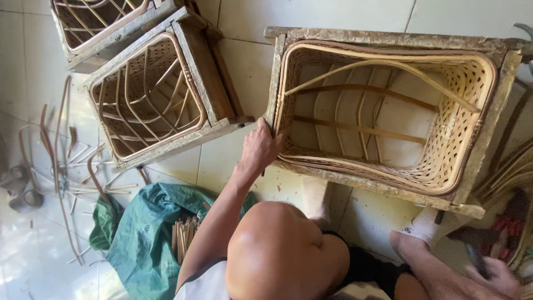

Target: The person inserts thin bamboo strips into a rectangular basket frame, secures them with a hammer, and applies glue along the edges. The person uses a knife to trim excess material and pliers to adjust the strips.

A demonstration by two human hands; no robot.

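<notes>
A half-woven cane basket point(472, 83) sits inside a rough wooden frame point(388, 38) on the tiled floor in front of me. My left hand point(260, 148) grips the frame's near left corner, with the fingers curled over the basket rim. Thin cane ribs point(361, 129) cross the basket's open bottom. My right hand point(498, 276) is low at the bottom right edge of the view, closed around a dark tool handle point(475, 256). My bent knee point(277, 250) and a foot in a white sock point(425, 225) are close to the frame's near side.
Two more wooden frames with partly woven baskets point(147, 94) point(94, 22) lie at the upper left. A green sack point(144, 239) holding short sticks point(183, 236) is beside my knee. Loose cane strips point(61, 166) litter the floor at left, and more canes point(511, 166) lie at right.
</notes>
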